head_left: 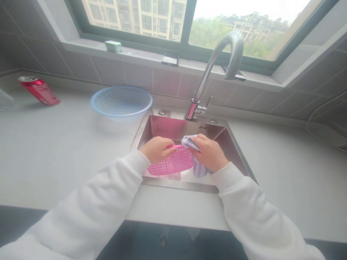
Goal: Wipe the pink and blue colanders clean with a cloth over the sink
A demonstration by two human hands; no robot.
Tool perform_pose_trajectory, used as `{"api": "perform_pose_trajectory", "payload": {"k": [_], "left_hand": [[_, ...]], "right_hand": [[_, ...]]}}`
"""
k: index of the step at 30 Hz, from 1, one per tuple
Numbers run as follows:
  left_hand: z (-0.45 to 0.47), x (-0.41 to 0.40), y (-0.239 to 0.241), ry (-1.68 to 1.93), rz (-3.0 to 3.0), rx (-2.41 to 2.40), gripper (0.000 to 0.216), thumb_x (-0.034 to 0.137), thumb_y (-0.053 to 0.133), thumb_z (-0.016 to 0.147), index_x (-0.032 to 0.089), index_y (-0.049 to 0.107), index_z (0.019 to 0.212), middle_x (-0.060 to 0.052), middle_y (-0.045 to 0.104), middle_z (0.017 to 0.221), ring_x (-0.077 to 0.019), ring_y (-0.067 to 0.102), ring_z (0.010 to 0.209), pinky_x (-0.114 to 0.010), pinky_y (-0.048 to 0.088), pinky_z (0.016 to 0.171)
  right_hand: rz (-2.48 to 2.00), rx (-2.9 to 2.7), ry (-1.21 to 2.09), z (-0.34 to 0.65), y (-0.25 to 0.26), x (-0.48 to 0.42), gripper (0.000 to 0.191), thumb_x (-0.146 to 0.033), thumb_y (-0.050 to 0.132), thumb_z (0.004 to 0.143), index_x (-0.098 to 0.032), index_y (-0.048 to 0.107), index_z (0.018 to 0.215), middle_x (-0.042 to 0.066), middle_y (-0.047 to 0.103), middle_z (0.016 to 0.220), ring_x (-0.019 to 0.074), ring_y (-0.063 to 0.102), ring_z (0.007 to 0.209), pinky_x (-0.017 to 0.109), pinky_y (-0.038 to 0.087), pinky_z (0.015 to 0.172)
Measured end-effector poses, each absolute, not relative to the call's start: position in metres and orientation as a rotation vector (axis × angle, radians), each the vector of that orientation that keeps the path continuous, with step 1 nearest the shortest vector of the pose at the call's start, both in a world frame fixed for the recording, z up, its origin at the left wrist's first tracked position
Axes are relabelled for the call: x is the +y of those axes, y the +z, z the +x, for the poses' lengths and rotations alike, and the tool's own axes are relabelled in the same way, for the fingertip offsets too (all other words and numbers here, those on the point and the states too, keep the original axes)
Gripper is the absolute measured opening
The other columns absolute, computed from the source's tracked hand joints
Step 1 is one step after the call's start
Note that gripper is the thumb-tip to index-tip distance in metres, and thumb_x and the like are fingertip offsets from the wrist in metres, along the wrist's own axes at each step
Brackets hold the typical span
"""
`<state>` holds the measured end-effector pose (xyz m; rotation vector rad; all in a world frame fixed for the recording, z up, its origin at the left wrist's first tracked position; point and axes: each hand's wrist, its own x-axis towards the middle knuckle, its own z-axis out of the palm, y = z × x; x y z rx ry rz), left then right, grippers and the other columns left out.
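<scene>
While both hands grip a pink basket and cloth, a blue basket flanks the sink.

This is a kitchen, by its look a household one: a single steel sink with an arched tap is set into a pale worktop below a window, with grey wall tiles, a blue draining basket and a pink perforated basket.
</scene>
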<state>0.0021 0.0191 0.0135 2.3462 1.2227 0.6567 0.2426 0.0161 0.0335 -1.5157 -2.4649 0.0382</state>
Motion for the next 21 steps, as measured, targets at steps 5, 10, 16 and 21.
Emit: {"api": "perform_pose_trajectory", "payload": {"k": [5, 10, 16, 21], "left_hand": [[-0.007, 0.020, 0.018, 0.760, 2.181, 1.238, 0.027, 0.032, 0.055, 0.091, 0.018, 0.067, 0.072, 0.000, 0.062, 0.061, -0.0138, 0.054, 0.059, -0.026, 0.034, 0.058], [0.000, 0.019, 0.014, 0.642, 2.357, 1.295, 0.036, 0.040, 0.053, 0.097, 0.019, 0.068, 0.072, -0.003, 0.068, 0.066, -0.0159, 0.058, 0.062, -0.028, 0.034, 0.059], [0.008, 0.018, 0.015, 0.470, 2.452, 1.373, 0.035, 0.038, 0.048, 0.101, 0.017, 0.073, 0.088, -0.010, 0.078, 0.089, -0.0241, 0.070, 0.079, -0.032, 0.044, 0.069], [0.013, 0.018, 0.015, 0.486, 2.460, 1.354, 0.036, 0.037, 0.045, 0.101, 0.018, 0.072, 0.086, -0.009, 0.076, 0.083, -0.0226, 0.069, 0.075, -0.032, 0.045, 0.069]], "right_hand": [[-1.519, -2.344, 0.012, 0.253, 0.026, 0.025, 0.029, -0.035, 0.058, 0.098, -0.026, 0.073, 0.120, 0.007, 0.071, 0.108, 0.0206, 0.069, 0.088, 0.029, 0.047, 0.073], [-1.310, -2.423, -0.015, 0.240, 0.023, 0.011, 0.039, -0.050, 0.056, 0.100, -0.028, 0.072, 0.128, 0.008, 0.072, 0.115, 0.0214, 0.070, 0.091, 0.029, 0.049, 0.074], [-1.403, -2.348, -0.208, 0.225, 0.019, 0.003, 0.035, -0.048, 0.057, 0.099, -0.033, 0.074, 0.126, 0.006, 0.074, 0.109, 0.0208, 0.070, 0.084, 0.028, 0.044, 0.065], [-1.507, -2.408, -0.337, 0.225, 0.017, 0.007, 0.039, -0.043, 0.059, 0.097, -0.033, 0.068, 0.134, 0.007, 0.073, 0.114, 0.0201, 0.068, 0.078, 0.028, 0.038, 0.058]]}}
